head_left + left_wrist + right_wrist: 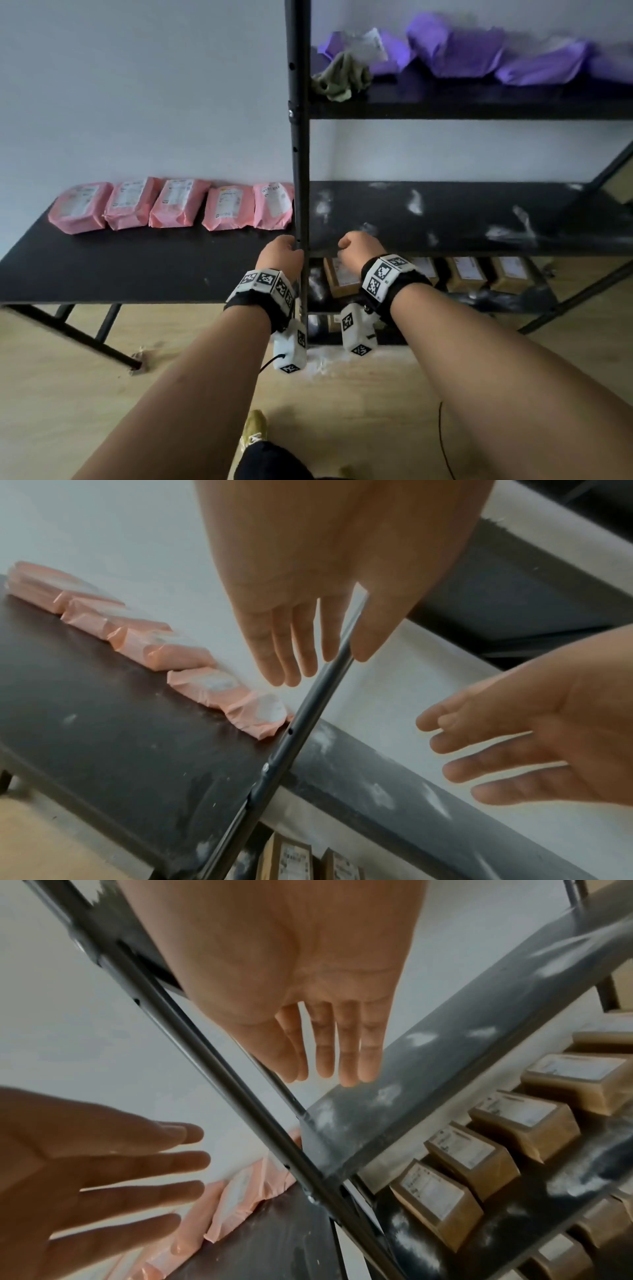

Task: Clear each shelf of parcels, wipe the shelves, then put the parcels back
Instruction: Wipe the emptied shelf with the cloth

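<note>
Hands come first: the left hand (280,253) hangs with straight, slightly spread fingers just left of the black upright post (300,164) of the shelf rack, holding nothing; in the left wrist view its thumb lies on one side of the post and the four fingers on the other, and whether skin touches metal cannot be told. The right hand (359,247) hovers just right of the same post, above the front left corner of the middle shelf (462,219), fingers extended and relaxed, also holding nothing.

That middle shelf carries no parcels, only several patches of white dust. On the black desk (102,270) to the left of the rack, five pink parcels (178,205) lie in one row along the wall, labels up, the rightmost just beside the post. On the top shelf (479,102) sit about five purple parcels (472,51), blurred, so the count is uncertain; one olive green cloth (342,77) is bunched at that shelf's left end, near the post. Below the middle shelf, a row of brown parcels (493,1149) with white labels stands on the lower shelf; at least five show in the right wrist view. White powder lies on the wooden floor (85,394) at the foot of the rack.
</note>
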`<state>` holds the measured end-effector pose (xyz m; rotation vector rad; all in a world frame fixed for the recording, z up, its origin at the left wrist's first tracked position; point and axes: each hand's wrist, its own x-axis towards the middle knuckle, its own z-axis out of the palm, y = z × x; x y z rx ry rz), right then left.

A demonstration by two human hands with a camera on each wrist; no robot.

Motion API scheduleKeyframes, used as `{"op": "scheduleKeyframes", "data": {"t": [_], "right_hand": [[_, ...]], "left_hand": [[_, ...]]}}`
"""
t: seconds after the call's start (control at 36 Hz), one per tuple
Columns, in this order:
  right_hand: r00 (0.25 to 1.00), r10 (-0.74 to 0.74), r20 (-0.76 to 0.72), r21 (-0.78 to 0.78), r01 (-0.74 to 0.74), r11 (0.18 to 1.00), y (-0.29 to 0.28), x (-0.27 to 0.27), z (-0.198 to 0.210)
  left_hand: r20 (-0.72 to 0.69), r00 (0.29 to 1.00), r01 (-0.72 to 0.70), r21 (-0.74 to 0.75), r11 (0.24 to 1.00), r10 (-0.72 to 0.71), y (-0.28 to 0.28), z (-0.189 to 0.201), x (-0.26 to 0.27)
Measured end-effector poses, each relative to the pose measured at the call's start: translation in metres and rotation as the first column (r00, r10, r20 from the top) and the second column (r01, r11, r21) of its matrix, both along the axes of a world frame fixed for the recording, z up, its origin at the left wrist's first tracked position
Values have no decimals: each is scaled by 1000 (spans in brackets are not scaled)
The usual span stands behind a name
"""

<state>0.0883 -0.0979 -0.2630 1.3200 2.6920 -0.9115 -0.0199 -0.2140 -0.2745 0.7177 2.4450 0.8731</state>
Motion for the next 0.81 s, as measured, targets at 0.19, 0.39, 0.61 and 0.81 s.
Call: {"op": "scheduleKeyframes", "data": {"t": [0.19,0.39,0.61,0.81], "right_hand": [[979,27,-202,135,0,991,22,22,64],[901,22,-433,245,94,965,32,16,130],[846,172,-505,476,106,873,38,-29,187],[940,193,-280,557,-4,831,62,-75,207]], "left_hand": [[-112,993,-30,91,995,40,13,63,16],[-269,962,-6,144,990,45,20,119,13],[-331,942,3,194,981,62,28,152,2],[-301,952,1,207,978,62,31,158,-13]]}}
